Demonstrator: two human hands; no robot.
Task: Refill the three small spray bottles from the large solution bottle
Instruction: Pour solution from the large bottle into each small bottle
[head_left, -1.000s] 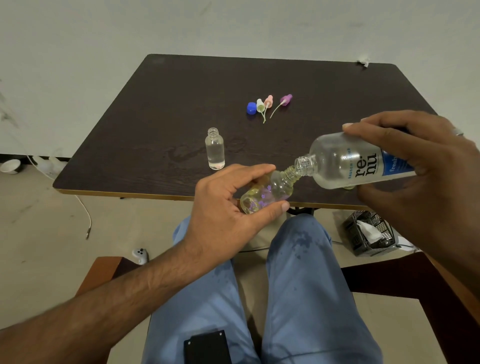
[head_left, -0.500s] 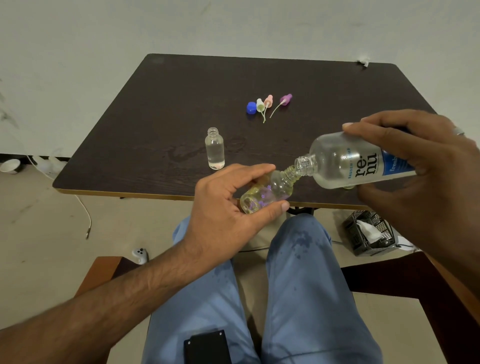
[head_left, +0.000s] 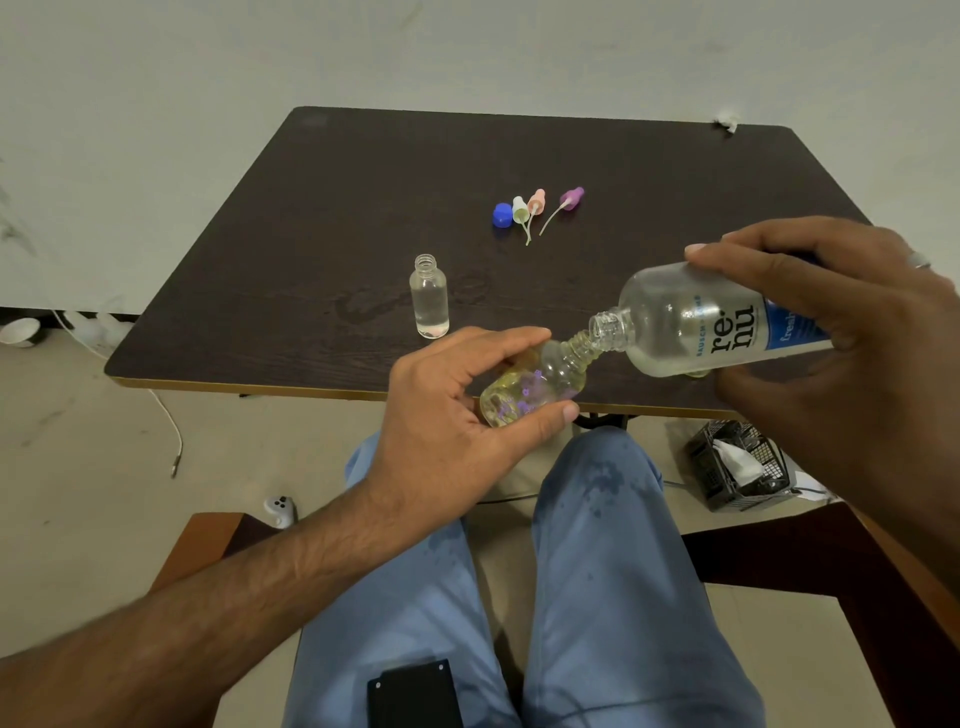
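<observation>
My left hand (head_left: 447, 415) grips a small clear spray bottle (head_left: 540, 384) with purple flecks, tilted, its open neck pointing up right. My right hand (head_left: 852, 332) holds the large clear solution bottle (head_left: 696, 322) with a blue and white label, tipped nearly level, its open mouth touching the small bottle's neck. Both are over the table's front edge. A second small bottle (head_left: 429, 297) stands upright and uncapped on the dark table (head_left: 363, 208), holding clear liquid. A third small bottle is not visible.
Further back on the table lie a blue cap (head_left: 502, 215) and three spray tops: white (head_left: 520, 210), pink (head_left: 536, 201) and purple (head_left: 571, 198). A black basket (head_left: 737, 467) sits on the floor at right, a white controller (head_left: 280, 510) and a cable at left. Wet spots mark my trousers.
</observation>
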